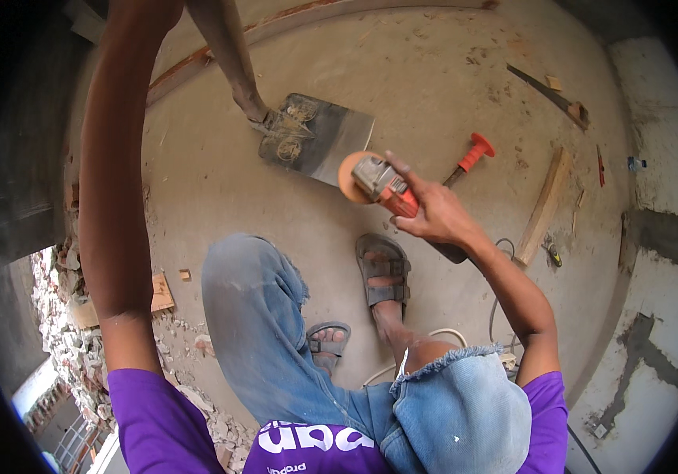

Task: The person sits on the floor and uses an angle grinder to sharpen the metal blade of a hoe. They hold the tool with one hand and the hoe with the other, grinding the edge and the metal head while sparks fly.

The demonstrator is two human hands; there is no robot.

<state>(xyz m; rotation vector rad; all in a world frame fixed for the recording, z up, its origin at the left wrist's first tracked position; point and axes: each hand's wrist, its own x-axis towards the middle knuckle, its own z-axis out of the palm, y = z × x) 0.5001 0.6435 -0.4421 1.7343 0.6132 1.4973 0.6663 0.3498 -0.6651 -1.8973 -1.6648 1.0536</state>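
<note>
Gripping the orange grinder [378, 183] one-handed, my right hand [433, 217] wraps its body, disc hanging over the floor beyond my sandalled foot [385, 272]. My left hand is out of view, so I cannot tell its state. The grinder could twist free; its cord [495, 304] trails beneath that hand and could snag.

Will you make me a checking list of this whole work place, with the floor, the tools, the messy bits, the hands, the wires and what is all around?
Surface: dusty concrete floor.
Job's things: orange angle grinder with a round disc.
Clutter: red-handled chisel, wooden plank, dirty trowel blade under another person's foot, saw, rubble pile at left.
Grippers: right hand grips the grinder; left arm reaches up out of view, hand unseen.
Cables: white cable on the floor behind the knee.
Surroundings: patched white wall at right.
</note>
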